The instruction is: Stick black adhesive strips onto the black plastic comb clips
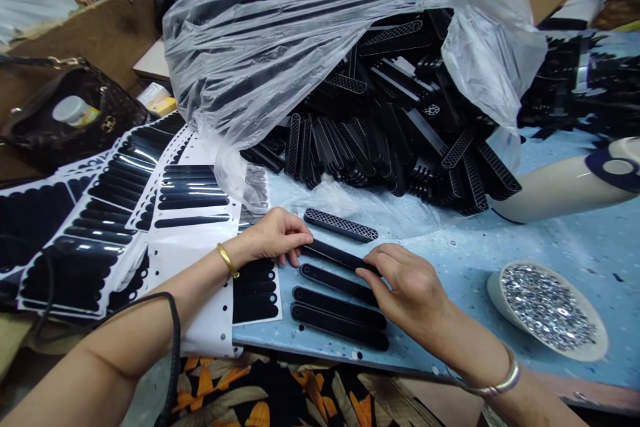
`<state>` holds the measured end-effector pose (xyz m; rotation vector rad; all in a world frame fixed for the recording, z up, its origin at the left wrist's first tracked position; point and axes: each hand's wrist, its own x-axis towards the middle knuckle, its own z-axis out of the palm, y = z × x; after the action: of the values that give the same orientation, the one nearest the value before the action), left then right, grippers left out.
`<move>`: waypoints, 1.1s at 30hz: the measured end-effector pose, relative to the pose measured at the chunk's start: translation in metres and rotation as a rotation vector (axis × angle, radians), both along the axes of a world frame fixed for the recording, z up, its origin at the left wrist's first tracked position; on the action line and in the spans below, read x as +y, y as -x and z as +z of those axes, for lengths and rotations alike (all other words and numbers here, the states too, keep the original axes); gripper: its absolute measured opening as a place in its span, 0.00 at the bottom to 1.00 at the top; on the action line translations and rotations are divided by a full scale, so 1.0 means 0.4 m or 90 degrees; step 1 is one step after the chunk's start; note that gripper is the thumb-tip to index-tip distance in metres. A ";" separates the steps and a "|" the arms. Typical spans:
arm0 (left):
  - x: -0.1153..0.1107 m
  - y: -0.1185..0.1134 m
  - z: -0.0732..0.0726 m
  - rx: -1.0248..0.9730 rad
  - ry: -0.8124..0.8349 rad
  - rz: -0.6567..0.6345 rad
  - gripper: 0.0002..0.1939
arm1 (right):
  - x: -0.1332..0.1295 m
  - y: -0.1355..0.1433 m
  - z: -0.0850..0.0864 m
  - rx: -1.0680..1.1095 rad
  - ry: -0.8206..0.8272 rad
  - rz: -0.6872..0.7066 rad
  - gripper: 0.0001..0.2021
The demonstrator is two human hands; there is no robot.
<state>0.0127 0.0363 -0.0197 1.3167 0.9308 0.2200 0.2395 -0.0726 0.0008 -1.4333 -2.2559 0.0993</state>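
Observation:
My left hand [284,235] pinches the left end of a long black strip [340,255]. At its other end, the fingers of my right hand [400,277] are closed on the same strip. Just above it lies a black piece with a white lattice pattern [341,225]. Nearer the front edge, several smooth black pieces [340,317] lie side by side, slightly tilted. A sheet of black stickers [256,290] is partly under my left forearm.
Clear plastic [280,33] partly covers a heap of black parts [350,140] behind my hands. A white bowl [500,293] of small metal pieces is at right, below a pale handled object [560,190]. Sticker sheets [195,187] and a brown bag [45,113] are at left.

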 end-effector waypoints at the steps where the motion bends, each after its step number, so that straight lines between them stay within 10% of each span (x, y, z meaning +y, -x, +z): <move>1: 0.000 0.000 0.001 -0.003 0.001 -0.001 0.09 | 0.001 -0.002 -0.006 -0.004 -0.004 -0.002 0.11; 18: 0.001 -0.003 0.010 0.014 0.004 -0.008 0.11 | 0.003 -0.022 -0.013 0.185 0.121 -0.025 0.03; 33: -0.001 -0.003 0.010 0.010 0.007 -0.002 0.13 | -0.020 0.003 -0.028 0.128 0.022 -0.007 0.08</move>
<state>0.0140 0.0360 -0.0156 1.3120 0.9417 0.2016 0.2382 -0.0806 -0.0105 -1.3881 -2.0914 0.2685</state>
